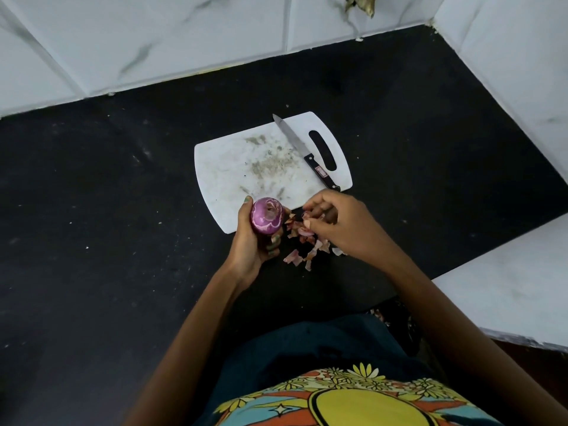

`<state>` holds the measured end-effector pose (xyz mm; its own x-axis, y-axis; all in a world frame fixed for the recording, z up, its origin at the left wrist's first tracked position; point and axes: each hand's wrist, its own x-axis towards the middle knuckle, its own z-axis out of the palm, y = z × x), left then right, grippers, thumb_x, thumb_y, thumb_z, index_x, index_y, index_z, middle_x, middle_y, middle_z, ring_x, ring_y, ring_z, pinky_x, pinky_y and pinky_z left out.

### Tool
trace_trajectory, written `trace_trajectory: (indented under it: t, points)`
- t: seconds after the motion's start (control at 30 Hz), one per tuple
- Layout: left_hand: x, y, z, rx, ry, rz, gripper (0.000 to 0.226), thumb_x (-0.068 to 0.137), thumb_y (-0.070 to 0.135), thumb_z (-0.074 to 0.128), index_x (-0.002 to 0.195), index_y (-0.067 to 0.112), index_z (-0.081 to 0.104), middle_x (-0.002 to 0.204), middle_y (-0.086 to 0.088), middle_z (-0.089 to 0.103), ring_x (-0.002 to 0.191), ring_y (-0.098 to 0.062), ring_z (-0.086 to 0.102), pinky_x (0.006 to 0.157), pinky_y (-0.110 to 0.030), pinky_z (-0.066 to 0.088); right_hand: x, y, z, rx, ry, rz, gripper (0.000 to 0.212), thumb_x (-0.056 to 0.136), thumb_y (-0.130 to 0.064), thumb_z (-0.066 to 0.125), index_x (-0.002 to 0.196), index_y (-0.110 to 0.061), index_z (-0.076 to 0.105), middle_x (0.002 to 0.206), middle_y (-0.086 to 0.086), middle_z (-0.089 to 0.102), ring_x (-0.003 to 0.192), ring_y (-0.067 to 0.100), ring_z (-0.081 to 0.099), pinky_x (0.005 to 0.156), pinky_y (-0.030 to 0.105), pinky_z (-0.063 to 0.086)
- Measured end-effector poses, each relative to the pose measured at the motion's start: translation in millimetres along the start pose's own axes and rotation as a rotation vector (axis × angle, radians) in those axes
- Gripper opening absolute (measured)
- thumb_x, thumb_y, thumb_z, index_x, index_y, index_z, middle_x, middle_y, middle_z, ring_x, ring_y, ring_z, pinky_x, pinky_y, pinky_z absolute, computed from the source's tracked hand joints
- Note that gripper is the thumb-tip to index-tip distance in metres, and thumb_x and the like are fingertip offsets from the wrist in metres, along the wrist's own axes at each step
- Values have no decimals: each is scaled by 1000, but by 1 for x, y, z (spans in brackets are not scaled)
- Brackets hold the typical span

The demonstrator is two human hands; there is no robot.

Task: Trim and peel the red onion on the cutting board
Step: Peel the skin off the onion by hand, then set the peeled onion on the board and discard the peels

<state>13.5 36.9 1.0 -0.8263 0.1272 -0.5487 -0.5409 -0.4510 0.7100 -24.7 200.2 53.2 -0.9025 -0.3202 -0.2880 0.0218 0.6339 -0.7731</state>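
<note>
I count one red onion, one cutting board, one knife and a loose scatter of onion skins, too many and too overlapped to number. My left hand has its fingers curled round the onion, holding it upright just over the near corner of the board, the trimmed end facing up and the purple flesh mostly bare. My right hand hangs beside it over the skins, fingers bent with the thumb drawn toward them; bits of skin lie at the fingertips, but I cannot tell whether they are pinched. The knife lies on the far right part of the board, blade pointing away, black handle toward me beside the board's handle slot. The handle carries a small label, too small to read. The board is white and smeared with greyish marks. It sits on a black countertop, with white marbled wall tiles behind and to the right. The skins lie partly on the board's near edge, mostly on the countertop.
</note>
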Motion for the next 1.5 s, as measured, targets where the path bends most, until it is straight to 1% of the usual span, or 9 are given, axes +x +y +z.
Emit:
trace_trajectory:
  t: [0.13,0.2,0.3,0.5,0.63,0.87,1.17,1.33,1.5]
  points:
    - [-3,1,4,121,19,4,67,97,58,11,93,18,64,52,7,53,51,-8,45,56,-26,33,-1,-4,5,100,-103,-27,48,82,-26,72,125,-24,53,104,-1,62,81,12,62,66,7,45]
    - [-3,0,6,148,25,-3,65,96,58,12,101,22,66,77,6,73,73,-4,66,73,-28,45,0,-4,10,102,-164,-37,63,78,-32,76,133,-28,46,117,-2,57,89,11,63,75,13,50]
    - [-1,0,8,188,44,-6,63,96,58,18,104,23,69,101,-5,74,98,-15,69,91,-36,50,1,-2,24,143,-146,-73,68,73,-31,79,132,-24,46,122,-3,57,100,10,63,88,27,53]
    - [1,5,11,338,87,95,55,98,56,11,100,36,62,85,2,74,76,-10,68,79,-31,49,15,0,27,153,42,-68,51,69,-18,80,114,-17,56,99,-4,62,86,5,63,76,17,53]
    - [12,8,4,333,251,181,43,102,45,19,128,30,49,104,1,71,88,-12,68,76,-29,49,49,10,23,7,199,-68,52,66,-24,79,112,-17,56,106,1,59,89,14,62,80,30,54]
    - [24,14,-18,319,528,339,35,103,23,32,112,14,64,110,-2,67,95,-16,63,79,-28,52,110,20,26,-212,207,-29,59,69,-35,79,118,-18,51,115,5,53,102,22,58,83,45,53]
    - [33,8,-16,468,512,410,29,102,19,36,105,20,65,106,13,64,107,-11,60,95,-27,47,105,23,12,-180,118,-35,60,76,-42,74,125,-19,48,121,4,50,104,16,56,87,39,50]
    - [34,-5,-12,595,474,511,32,100,25,35,109,20,66,109,12,63,107,-7,58,91,-25,45,63,41,-4,22,391,-110,18,95,-22,54,106,-11,62,103,4,60,83,3,55,73,11,45]
    - [27,-30,1,697,453,645,36,99,29,32,111,17,64,108,8,60,106,-4,54,88,-19,41,13,81,6,55,658,-16,19,97,-17,45,101,-8,62,98,3,56,91,12,54,79,5,36]
